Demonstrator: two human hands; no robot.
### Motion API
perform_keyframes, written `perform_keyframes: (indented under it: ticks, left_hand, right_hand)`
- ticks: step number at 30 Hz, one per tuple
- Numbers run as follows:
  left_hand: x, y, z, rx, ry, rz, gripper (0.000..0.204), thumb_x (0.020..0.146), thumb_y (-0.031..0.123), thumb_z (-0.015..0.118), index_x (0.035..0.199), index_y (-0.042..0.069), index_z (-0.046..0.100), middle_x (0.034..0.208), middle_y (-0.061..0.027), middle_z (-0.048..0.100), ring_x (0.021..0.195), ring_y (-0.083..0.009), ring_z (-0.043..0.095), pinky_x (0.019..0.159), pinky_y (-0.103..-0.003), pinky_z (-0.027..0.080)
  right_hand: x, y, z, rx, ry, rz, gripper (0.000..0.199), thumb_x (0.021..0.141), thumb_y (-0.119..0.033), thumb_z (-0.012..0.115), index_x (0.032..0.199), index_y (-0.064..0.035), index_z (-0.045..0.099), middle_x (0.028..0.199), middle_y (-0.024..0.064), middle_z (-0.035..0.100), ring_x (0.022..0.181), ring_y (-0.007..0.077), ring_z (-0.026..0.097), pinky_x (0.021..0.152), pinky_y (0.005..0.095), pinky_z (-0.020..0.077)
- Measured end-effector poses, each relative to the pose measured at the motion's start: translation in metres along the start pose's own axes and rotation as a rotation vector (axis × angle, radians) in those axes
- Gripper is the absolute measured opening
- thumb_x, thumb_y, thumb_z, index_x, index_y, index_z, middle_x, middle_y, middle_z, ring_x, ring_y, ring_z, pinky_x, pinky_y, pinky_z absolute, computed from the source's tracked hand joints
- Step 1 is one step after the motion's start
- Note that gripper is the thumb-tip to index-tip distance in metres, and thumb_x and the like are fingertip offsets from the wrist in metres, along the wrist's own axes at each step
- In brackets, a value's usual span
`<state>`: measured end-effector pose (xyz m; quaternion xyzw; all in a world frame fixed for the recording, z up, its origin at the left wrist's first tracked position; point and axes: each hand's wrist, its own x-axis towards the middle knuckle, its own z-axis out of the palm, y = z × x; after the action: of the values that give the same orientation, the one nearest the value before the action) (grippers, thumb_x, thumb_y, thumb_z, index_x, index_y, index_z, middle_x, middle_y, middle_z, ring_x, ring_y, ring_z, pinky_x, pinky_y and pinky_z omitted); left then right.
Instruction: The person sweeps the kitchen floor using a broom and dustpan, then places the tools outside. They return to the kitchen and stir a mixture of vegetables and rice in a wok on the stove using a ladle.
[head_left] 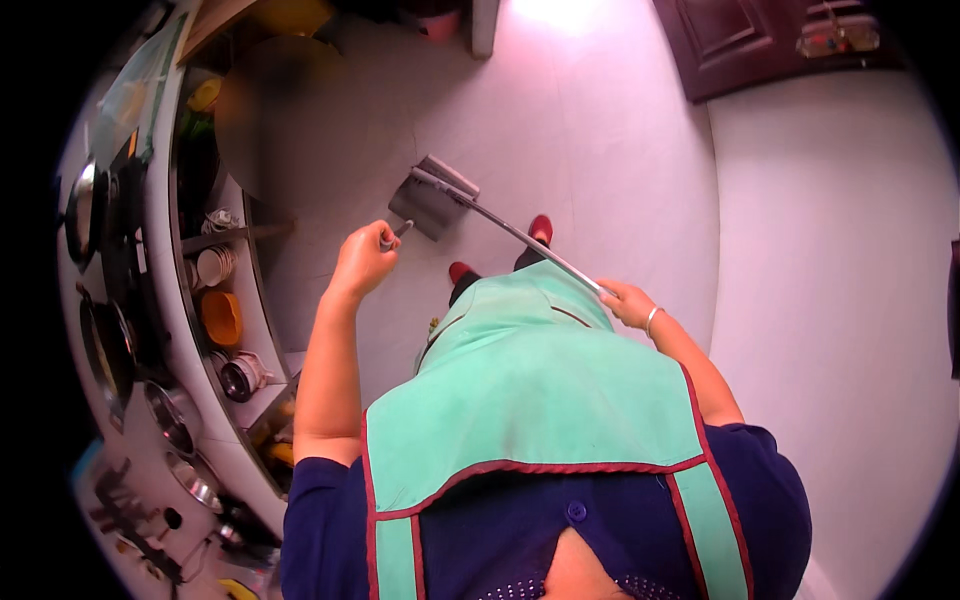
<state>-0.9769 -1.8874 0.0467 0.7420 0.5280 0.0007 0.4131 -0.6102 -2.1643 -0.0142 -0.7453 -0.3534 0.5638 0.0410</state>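
Observation:
My right hand point(627, 304) is closed round the upper end of a long grey pole point(535, 243), beside my apron. The pole slants down to the far left and meets a grey dustpan-like head point(432, 208) on the floor, with a paler bar point(450, 176) along its far side. My left hand point(366, 258) is a fist round a short-looking grey handle point(403, 229) whose tip points toward that head. Whether this handle joins the head, I cannot tell. Red shoes point(541, 229) stand just nearer than the head, under my green apron point(530, 350).
Along the left runs a counter with pans point(105, 345) and metal bowls point(172, 415). Open shelves below hold stacked bowls point(214, 265) and an orange container point(221, 318). A white wall point(840, 300) bounds the right, with a dark red door point(760, 45) at the far right.

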Motion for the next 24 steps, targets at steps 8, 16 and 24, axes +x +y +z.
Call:
perform_keyframes:
  ticks: [8,16,24]
  left_hand:
    - [-0.067,0.009,0.003,-0.276,0.207,-0.229,0.01,0.069,-0.002,0.051,0.078,0.0,0.052,0.084,-0.0105,0.066,0.07,-0.0184,0.059,0.064,-0.029,0.045]
    - [-0.145,0.095,0.056,-0.421,0.37,-0.561,0.015,0.065,-0.005,0.052,0.074,0.001,0.042,0.086,-0.0113,0.066,0.074,-0.0202,0.06,0.069,-0.027,0.046]
    - [-0.188,0.194,0.179,-0.52,0.472,-0.802,0.015,0.066,-0.006,0.053,0.074,0.002,0.043,0.09,-0.011,0.066,0.084,-0.0245,0.062,0.08,-0.031,0.046]
  right_hand:
    - [0.129,-0.061,-0.103,-0.228,0.186,-0.093,0.042,0.088,-0.029,0.052,0.127,-0.012,0.049,0.109,0.018,0.061,0.102,0.0298,0.058,0.088,0.0383,0.0445]
    - [0.361,-0.176,-0.177,-0.62,0.228,-0.251,0.043,0.09,-0.028,0.049,0.13,-0.0132,0.045,0.093,0.0146,0.061,0.081,0.0263,0.059,0.072,0.0377,0.0472]
    - [0.348,-0.12,-0.205,-0.897,-0.133,-0.316,0.042,0.091,-0.027,0.046,0.131,-0.0142,0.042,0.112,0.0187,0.058,0.105,0.0363,0.054,0.087,0.0441,0.0435]
